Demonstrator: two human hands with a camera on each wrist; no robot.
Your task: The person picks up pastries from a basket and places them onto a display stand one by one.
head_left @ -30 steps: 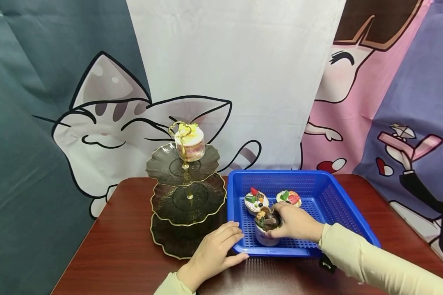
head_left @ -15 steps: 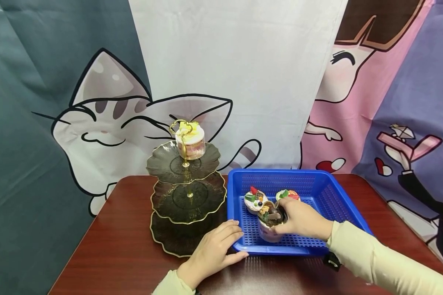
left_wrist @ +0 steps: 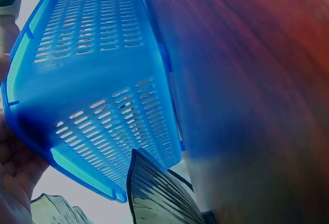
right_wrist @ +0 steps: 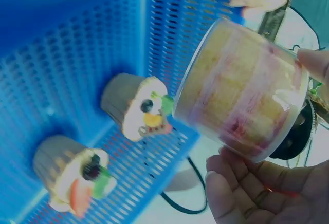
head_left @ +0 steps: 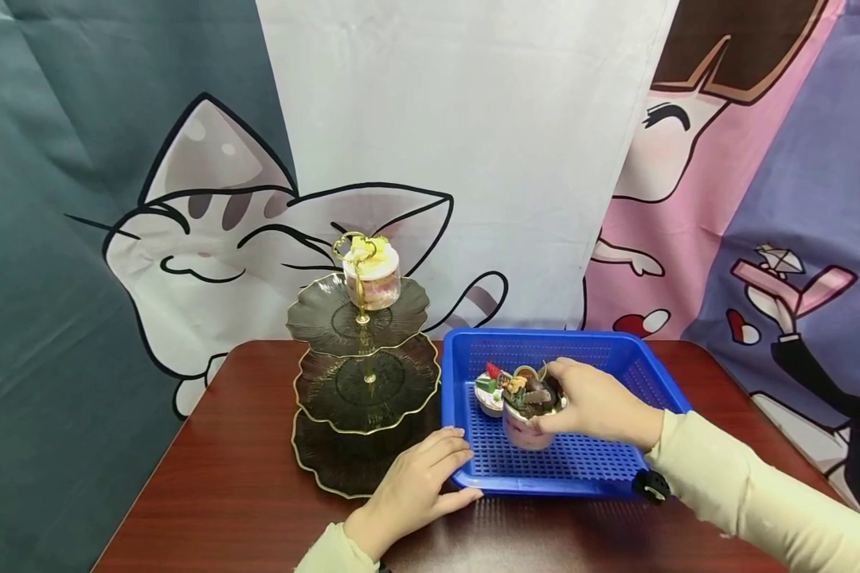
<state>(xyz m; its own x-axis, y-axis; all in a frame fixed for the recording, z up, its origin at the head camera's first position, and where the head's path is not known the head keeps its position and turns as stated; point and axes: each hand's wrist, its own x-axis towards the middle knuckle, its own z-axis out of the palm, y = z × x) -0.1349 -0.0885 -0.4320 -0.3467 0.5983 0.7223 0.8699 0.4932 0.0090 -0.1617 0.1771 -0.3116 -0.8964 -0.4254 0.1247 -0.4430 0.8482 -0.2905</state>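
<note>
My right hand point(head_left: 602, 404) pinches a clear cake cup point(head_left: 527, 434) between thumb and fingers, above the floor of a blue plastic basket point(head_left: 537, 483). Dark chocolate pieces top the cup; yellow and pink layers show through its side in the right wrist view. My left hand point(head_left: 417, 487) rests with fairly straight fingers on the basket's near left corner. Two fruit-topped cupcakes stand in the basket: one cupcake point(right_wrist: 126, 103) nearer the held cup, another cupcake point(right_wrist: 69, 172) farther off. That second one is hidden in the head view.
A three-tier dark cake stand point(head_left: 322, 318) with gold edges stands left of the basket. Its top tier bears a yellow-topped cake cup point(head_left: 373, 288) beside the gold handle. A reddish-brown table point(head_left: 208, 477) lies beneath, with a printed cloth point(head_left: 444, 119) behind.
My right hand has raised the cake cup from low in the basket and shifted it slightly right and away from me. The left hand has stayed at the corner.
</note>
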